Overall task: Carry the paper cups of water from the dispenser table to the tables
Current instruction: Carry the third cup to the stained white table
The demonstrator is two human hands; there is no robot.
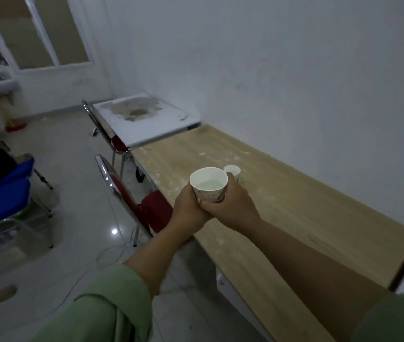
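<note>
A white patterned paper cup [209, 185] with water in it is held upright above the near edge of the long wooden table [294, 198]. My left hand [187, 211] and my right hand [233, 206] both wrap around its lower half, fingers meeting at the front. A second paper cup [233, 170] stands on the wooden table just behind the held one, partly hidden by my right hand.
A white stained table [141, 119] adjoins the wooden one at its far end, both along the white wall. Two red chairs with chrome frames [132, 203] are tucked at the tables' left side. Blue chairs [1, 201] stand at the left; a cable lies on the tiled floor.
</note>
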